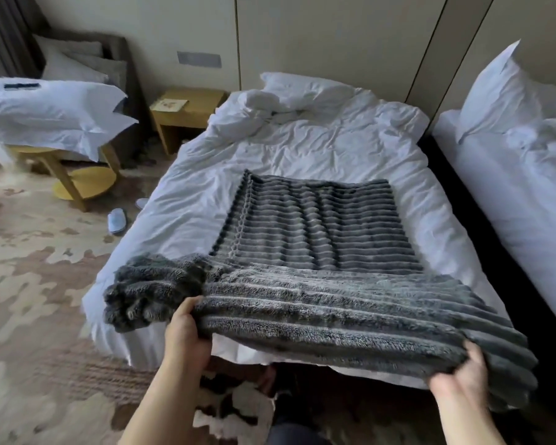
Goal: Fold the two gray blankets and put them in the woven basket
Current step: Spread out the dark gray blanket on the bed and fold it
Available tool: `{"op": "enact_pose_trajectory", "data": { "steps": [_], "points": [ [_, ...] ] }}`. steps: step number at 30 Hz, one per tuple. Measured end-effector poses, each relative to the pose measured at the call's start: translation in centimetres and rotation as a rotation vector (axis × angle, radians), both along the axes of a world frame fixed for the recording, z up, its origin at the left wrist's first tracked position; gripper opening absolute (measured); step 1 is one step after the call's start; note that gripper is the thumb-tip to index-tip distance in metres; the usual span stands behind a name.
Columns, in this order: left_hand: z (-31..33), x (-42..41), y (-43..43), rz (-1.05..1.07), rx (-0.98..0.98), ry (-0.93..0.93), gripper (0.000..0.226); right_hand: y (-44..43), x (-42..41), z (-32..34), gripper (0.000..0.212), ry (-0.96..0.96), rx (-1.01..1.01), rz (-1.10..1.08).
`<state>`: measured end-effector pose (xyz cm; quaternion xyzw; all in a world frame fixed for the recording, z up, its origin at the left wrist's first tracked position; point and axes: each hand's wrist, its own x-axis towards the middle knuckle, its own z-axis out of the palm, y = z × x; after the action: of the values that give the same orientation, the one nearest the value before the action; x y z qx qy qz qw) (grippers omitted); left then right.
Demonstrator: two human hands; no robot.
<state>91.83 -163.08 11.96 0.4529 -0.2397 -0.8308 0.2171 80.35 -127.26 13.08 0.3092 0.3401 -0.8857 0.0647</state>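
Head view: your left hand (187, 335) has its grip clenched on the near edge of a ribbed gray blanket (318, 303) lifted over the white bed (190, 194); your right hand (459, 377) grips its right corner. A second gray blanket (315, 226) lies flat behind it.
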Motion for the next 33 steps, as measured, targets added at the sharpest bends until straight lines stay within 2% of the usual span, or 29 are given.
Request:
{"op": "enact_pose_trajectory", "data": {
  "steps": [3,7,10,12,14,15,18,20,22,25,26,28,30,33],
  "points": [
    [1.1,-2.6,-0.9,0.0,0.001,0.014,0.006,-1.2,-2.8,1.6,0.06,0.013,-0.061,-0.047],
    [3.1,-10.3,-3.4,-0.1,-0.057,-0.052,0.008,-4.1,-9.5,4.7,0.024,0.059,-0.099,-0.026],
    [4.2,-17.9,-5.9,-0.056,-0.075,-0.011,0.01,-6.7,-16.5,5.2,0.034,0.035,-0.114,-0.037],
    [4.3,-23.2,-8.0,-0.04,-0.116,0.026,0.009,-8.0,-22.0,4.4,0.03,0.017,-0.117,-0.081],
    [3.1,-28.1,-10.2,-0.101,-0.154,0.067,0.027,-9.6,-27.3,3.1,0.03,-0.005,-0.076,-0.057],
    [1.9,-30.2,-11.2,-0.171,-0.206,0.014,0.036,-10.4,-29.8,1.8,0.035,-0.043,-0.027,0.005],
    [-3.5,-33.3,-12.4,-0.577,-0.446,-0.414,0.054,-13.0,-33.8,-3.6,0.052,-0.285,0.262,0.327],
    [-7.6,-33.3,-12.0,-0.878,-0.464,-0.572,0.061,-13.7,-34.0,-7.8,0.062,-0.486,0.402,0.505],
    [-10.7,-32.2,-11.2,-1.052,-0.42,-0.656,0.06,-13.6,-33.8,-11.2,0.063,-0.608,0.475,0.589],
    [-13.0,-31.4,-10.4,-1.079,-0.427,-0.762,0.041,-13.9,-33.8,-13.6,0.063,-0.71,0.563,0.686],
    [-13.3,-31.5,-10.4,-1.054,-0.451,-0.808,0.036,-14.4,-33.8,-13.8,0.061,-0.73,0.659,0.74],
    [-13.5,-32.3,-10.7,-1.034,-0.626,-0.938,0.033,-15.6,-34.0,-14.0,0.058,-0.702,0.967,0.849],
    [-13.3,-33.7,-11.3,-1.001,-0.783,-1.036,0.037,-17.1,-35.0,-13.9,0.059,-0.608,1.273,0.928],
    [-12.3,-37.3,-11.7,-0.964,-0.884,-0.985,0.045,-20.4,-37.0,-13.3,0.06,-0.329,1.488,1.025]
  ]
}}
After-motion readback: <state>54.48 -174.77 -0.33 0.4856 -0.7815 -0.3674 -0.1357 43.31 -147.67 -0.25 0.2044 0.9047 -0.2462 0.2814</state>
